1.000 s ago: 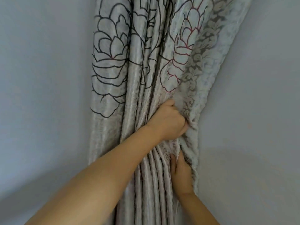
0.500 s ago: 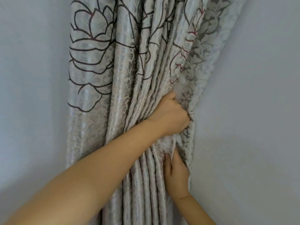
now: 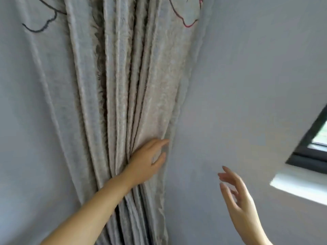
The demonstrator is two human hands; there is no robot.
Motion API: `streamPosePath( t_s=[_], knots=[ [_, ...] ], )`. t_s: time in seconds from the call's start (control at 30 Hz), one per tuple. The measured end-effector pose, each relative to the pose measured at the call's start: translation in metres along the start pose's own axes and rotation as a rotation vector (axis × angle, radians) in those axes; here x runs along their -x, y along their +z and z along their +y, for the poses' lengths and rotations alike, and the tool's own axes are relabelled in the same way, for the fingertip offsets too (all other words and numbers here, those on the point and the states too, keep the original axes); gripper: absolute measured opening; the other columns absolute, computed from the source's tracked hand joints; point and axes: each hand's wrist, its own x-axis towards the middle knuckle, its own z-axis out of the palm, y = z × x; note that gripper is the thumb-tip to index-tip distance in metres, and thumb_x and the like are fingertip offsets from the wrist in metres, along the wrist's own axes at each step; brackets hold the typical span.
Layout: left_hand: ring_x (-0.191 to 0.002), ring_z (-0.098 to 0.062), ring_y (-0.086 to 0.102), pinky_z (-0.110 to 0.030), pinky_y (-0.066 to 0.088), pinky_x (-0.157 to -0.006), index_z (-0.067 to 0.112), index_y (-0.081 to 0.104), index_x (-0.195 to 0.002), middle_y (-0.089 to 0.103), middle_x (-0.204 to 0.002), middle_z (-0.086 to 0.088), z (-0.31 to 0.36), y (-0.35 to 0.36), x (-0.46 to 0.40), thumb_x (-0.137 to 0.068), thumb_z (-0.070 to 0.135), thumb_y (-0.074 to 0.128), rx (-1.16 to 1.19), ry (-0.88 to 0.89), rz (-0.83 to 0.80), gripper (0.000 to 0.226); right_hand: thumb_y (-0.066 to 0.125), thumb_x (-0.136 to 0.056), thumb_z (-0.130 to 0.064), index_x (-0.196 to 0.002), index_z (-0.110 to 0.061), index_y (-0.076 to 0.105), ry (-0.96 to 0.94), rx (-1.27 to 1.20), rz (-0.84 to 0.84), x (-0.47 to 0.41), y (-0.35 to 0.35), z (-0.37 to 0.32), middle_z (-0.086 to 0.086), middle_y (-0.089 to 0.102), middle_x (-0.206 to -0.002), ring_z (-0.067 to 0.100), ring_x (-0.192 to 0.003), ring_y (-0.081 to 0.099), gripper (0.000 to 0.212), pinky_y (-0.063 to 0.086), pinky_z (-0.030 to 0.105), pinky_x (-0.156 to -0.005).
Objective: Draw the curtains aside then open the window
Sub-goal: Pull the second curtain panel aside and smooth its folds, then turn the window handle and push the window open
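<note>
Curtain [image 3: 123, 85] was bunched in folds against the wall, left of the window [image 3: 316, 138], which showed only at the right edge. To finish well: press the folds flat so they don't slide back, then reach for the frame. Left hand [image 3: 146, 163] lay flat on the fabric, fingers loose, holding nothing. Right hand [image 3: 237, 193] hung free, fingers spread, empty.

- Left hand [image 3: 145, 163] and right hand [image 3: 237, 195] are both bare, without gloves.
- Both forearms are bare up to the frame edge.
- Fingernails look fairly long.
</note>
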Motion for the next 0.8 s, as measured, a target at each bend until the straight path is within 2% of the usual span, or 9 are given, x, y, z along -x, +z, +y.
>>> streamPosePath(
  t_s=[0.07, 0.13, 0.23, 0.37, 0.5, 0.53, 0.6, 0.73, 0.8],
  knots=[
    [-0.101, 0.013, 0.047, -0.012, 0.039, -0.089, 0.027, 0.04, -0.128, 0.051, -0.12, 0.005, 0.01, 0.022, 0.02, -0.092, 0.017, 0.047, 0.325, -0.174, -0.056, 0.037, 0.054, -0.083, -0.032, -0.113, -0.051, 0.051, 0.103, 0.041, 0.049, 0.054, -0.035, 0.011, -0.015, 0.063, -0.108, 0.002, -0.102, 0.058, 0.035, 0.043, 0.005, -0.076],
    [-0.1, 0.009, 0.051, -0.012, 0.039, -0.089, 0.031, 0.038, -0.124, 0.053, -0.113, 0.004, 0.015, 0.04, 0.034, -0.093, 0.012, 0.046, 0.499, -0.231, -0.051, 0.037, 0.055, -0.085, -0.031, -0.112, -0.051, 0.051, 0.226, 0.057, 0.102, 0.108, -0.068, 0.012, -0.02, 0.062, -0.108, 0.002, -0.102, 0.058, 0.034, 0.044, 0.005, -0.078],
    [-0.108, -0.012, 0.055, -0.028, 0.043, -0.093, 0.041, 0.042, -0.118, 0.057, -0.113, -0.001, 0.033, 0.065, 0.057, -0.086, 0.034, 0.046, 0.626, -0.26, -0.08, 0.033, 0.053, -0.077, -0.029, -0.107, -0.057, 0.052, 0.376, 0.081, 0.229, 0.182, -0.108, 0.006, -0.022, 0.063, -0.106, -0.002, -0.098, 0.059, 0.041, 0.043, 0.002, -0.075],
    [-0.103, -0.011, 0.059, -0.02, 0.051, -0.084, 0.035, 0.046, -0.119, 0.062, -0.11, -0.003, 0.073, 0.103, 0.113, -0.08, 0.043, 0.044, 0.81, -0.294, -0.193, 0.039, 0.059, -0.086, -0.01, -0.101, -0.058, 0.056, 0.523, 0.088, 0.402, 0.268, -0.141, 0.0, -0.019, 0.065, -0.106, -0.002, -0.095, 0.061, 0.05, 0.047, 0.009, -0.077],
    [-0.095, -0.014, 0.064, -0.023, 0.054, -0.08, 0.029, 0.054, -0.113, 0.069, -0.104, -0.007, 0.113, 0.137, 0.18, -0.066, 0.072, 0.056, 0.867, -0.408, -0.306, 0.063, 0.044, -0.09, 0.002, -0.1, -0.041, 0.06, 0.63, 0.02, 0.67, 0.332, -0.158, -0.006, -0.002, 0.068, -0.101, -0.001, -0.086, 0.064, 0.048, 0.051, 0.016, -0.074],
    [-0.09, -0.014, 0.066, -0.022, 0.055, -0.077, 0.029, 0.058, -0.108, 0.07, -0.101, -0.005, 0.123, 0.145, 0.194, -0.067, 0.07, 0.056, 0.861, -0.432, -0.312, 0.059, 0.043, -0.091, 0.001, -0.102, -0.038, 0.059, 0.651, 0.004, 0.716, 0.345, -0.165, -0.009, 0.0, 0.069, -0.099, 0.0, -0.085, 0.064, 0.044, 0.051, 0.016, -0.071],
    [-0.079, -0.012, 0.067, -0.019, 0.055, -0.07, 0.033, 0.066, -0.097, 0.074, -0.09, -0.002, 0.144, 0.161, 0.221, -0.08, 0.046, 0.049, 0.874, -0.474, -0.32, 0.027, 0.039, -0.093, -0.001, -0.105, -0.033, 0.057, 0.693, -0.02, 0.736, 0.371, -0.183, -0.011, -0.004, 0.069, -0.099, 0.002, -0.084, 0.065, 0.038, 0.053, 0.015, -0.07],
    [-0.066, -0.008, 0.065, -0.014, 0.054, -0.064, 0.024, 0.068, -0.085, 0.074, -0.077, 0.0, 0.192, 0.192, 0.263, -0.091, 0.001, 0.043, 0.821, -0.512, -0.346, 0.034, 0.036, -0.095, -0.007, -0.105, -0.028, 0.06, 0.774, -0.017, 0.681, 0.42, -0.229, -0.015, -0.006, 0.069, -0.099, 0.009, -0.087, 0.066, 0.033, 0.054, 0.019, -0.072],
    [-0.063, -0.008, 0.064, -0.013, 0.053, -0.063, 0.014, 0.064, -0.087, 0.074, -0.075, 0.0, 0.218, 0.205, 0.28, -0.091, -0.008, 0.035, 0.803, -0.534, -0.372, 0.036, 0.045, -0.091, -0.027, -0.104, -0.03, 0.06, 0.794, -0.045, 0.683, 0.444, -0.254, -0.02, -0.001, 0.069, -0.1, 0.01, -0.086, 0.066, 0.02, 0.054, 0.02, -0.072]
  ],
)
